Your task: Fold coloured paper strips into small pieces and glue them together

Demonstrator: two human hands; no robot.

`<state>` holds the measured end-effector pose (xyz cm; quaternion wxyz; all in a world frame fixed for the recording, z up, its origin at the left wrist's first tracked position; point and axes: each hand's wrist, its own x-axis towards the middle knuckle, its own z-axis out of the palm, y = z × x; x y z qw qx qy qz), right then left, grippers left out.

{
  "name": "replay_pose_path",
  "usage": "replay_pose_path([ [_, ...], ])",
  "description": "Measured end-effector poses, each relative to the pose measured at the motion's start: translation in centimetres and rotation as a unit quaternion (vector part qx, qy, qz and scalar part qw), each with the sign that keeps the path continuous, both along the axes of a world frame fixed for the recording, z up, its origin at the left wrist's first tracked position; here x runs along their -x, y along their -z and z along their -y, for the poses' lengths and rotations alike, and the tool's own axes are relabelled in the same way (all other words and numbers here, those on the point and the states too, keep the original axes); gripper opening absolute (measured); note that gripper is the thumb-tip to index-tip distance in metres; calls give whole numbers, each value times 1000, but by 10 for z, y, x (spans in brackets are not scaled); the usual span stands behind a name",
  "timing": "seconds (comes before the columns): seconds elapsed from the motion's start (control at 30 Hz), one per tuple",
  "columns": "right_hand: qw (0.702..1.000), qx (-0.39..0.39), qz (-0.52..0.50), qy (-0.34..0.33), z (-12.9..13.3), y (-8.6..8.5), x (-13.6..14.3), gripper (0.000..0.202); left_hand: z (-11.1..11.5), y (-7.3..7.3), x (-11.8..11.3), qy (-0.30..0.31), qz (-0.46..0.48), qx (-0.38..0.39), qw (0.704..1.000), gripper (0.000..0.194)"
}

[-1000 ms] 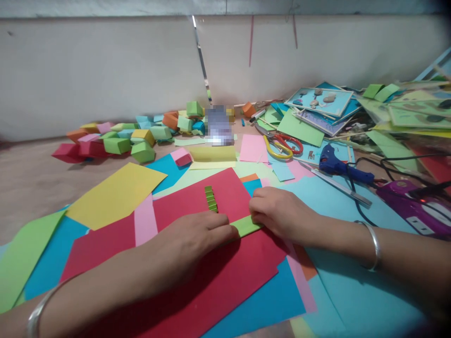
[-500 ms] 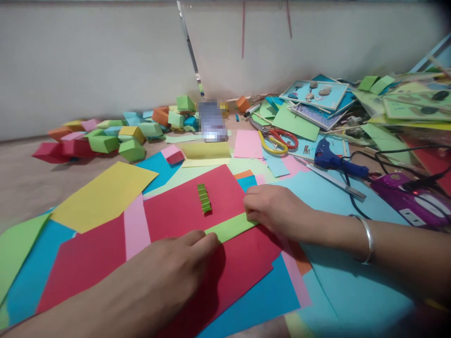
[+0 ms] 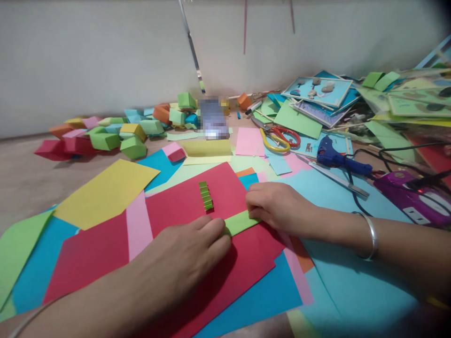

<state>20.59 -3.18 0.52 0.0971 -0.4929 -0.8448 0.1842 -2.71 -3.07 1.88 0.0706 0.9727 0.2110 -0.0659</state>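
Observation:
A light green paper strip [image 3: 241,223] lies across red sheets of paper [image 3: 183,197], its two ends covered by my hands. My left hand [image 3: 197,249] closes its fingers on the strip's left end. At the other end, my right hand [image 3: 275,204] pinches the strip with curled fingers. Just beyond my left fingers, a small pleated green paper piece [image 3: 206,196] rests on the red sheet.
Folded paper boxes [image 3: 105,140] line the wall at left. Scissors [image 3: 276,139], a box cutter [image 3: 338,178], a blue glue gun [image 3: 341,159] and a purple power strip [image 3: 416,197] with cords lie at right. Framed pictures [image 3: 317,91] are piled behind them.
My left hand has slid to the right along the green strip, so less of it shows between my hands. My right hand stays at its end. The view has shifted slightly.

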Motion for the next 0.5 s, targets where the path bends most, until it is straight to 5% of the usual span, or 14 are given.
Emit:
replay_pose_path([
  [0.1,1000,-1,-5,-6,0,1,0,24,-5,5,-5,59,-16,-44,997,30],
  [0.5,998,24,-22,-57,-12,-3,-9,21,-18,19,-9,56,34,-44,997,46],
])
